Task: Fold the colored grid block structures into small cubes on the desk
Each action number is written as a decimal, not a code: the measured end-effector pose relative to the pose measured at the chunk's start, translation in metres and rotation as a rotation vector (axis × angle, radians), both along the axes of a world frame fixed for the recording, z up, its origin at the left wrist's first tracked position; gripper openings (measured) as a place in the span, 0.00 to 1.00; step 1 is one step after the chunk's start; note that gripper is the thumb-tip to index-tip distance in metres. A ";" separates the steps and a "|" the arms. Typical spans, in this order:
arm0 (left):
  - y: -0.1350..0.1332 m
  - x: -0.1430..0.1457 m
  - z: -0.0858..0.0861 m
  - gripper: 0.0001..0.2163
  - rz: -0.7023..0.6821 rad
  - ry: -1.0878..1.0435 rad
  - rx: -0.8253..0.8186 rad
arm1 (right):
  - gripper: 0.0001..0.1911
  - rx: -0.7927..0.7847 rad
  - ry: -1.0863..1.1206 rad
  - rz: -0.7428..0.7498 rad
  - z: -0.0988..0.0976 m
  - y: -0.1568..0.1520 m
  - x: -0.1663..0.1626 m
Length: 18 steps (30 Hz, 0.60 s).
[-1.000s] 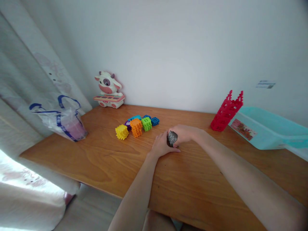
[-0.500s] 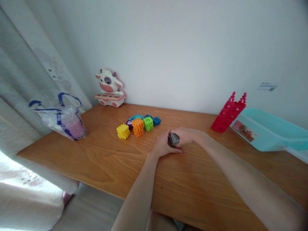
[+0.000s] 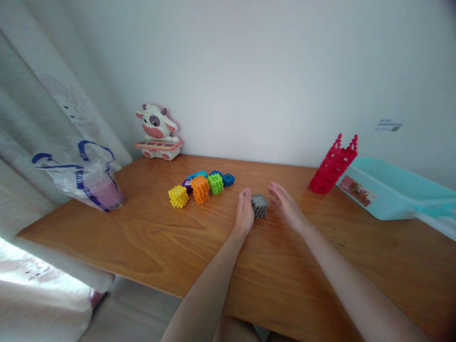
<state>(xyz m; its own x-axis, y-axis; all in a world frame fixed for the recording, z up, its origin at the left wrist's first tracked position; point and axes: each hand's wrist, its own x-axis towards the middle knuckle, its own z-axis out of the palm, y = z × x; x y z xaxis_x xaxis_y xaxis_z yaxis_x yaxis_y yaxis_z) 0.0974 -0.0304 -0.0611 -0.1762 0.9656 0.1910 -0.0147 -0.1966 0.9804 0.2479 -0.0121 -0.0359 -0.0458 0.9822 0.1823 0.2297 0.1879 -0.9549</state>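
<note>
A stack of grey interlocking toy tiles (image 3: 260, 205) stands on the wooden table between my two hands. My left hand (image 3: 245, 212) is on edge at the stack's left side, fingers straight, its palm against or very near the tiles. To the right, my right hand (image 3: 287, 205) is held apart from the stack, its fingers stretched out and slightly blurred. Left of my hands sit more stacks of such tiles: yellow (image 3: 178, 196), orange (image 3: 200, 189) and green (image 3: 215, 184). Purple, light blue and dark blue tiles (image 3: 228, 179) lie partly hidden behind them.
A red toy tower (image 3: 334, 165) leans beside a turquoise plastic bin (image 3: 392, 190) at the right. A cow toy with a keyboard (image 3: 158, 133) stands against the wall. On the left are a clear plastic bag (image 3: 94, 183) with something pink inside, and a curtain (image 3: 32, 118).
Both hands have come off their grip around the grey stack. My right hand has moved right and its fingers have straightened; my left hand has turned on edge. The view has shifted slightly.
</note>
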 end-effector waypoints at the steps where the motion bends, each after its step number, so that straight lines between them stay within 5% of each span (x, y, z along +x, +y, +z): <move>1: 0.000 0.003 0.000 0.18 0.008 0.002 -0.011 | 0.32 -0.041 0.055 -0.050 -0.011 -0.003 -0.007; 7: 0.001 0.009 -0.008 0.14 -0.048 0.088 0.066 | 0.28 -0.041 0.111 -0.096 -0.047 -0.011 -0.049; 13: 0.005 0.006 -0.010 0.14 0.005 0.107 0.001 | 0.26 -0.085 0.147 -0.124 -0.040 -0.018 -0.062; 18: 0.000 0.005 -0.006 0.15 0.018 0.080 -0.043 | 0.35 -0.078 0.136 -0.151 -0.032 -0.024 -0.064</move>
<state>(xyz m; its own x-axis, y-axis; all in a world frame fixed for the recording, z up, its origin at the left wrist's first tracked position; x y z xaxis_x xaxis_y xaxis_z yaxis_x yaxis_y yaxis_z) 0.1022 -0.0300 -0.0669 -0.1796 0.9700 0.1636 0.0672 -0.1538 0.9858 0.1840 -0.0362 -0.0681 0.1226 0.9875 0.0995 0.1179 0.0850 -0.9894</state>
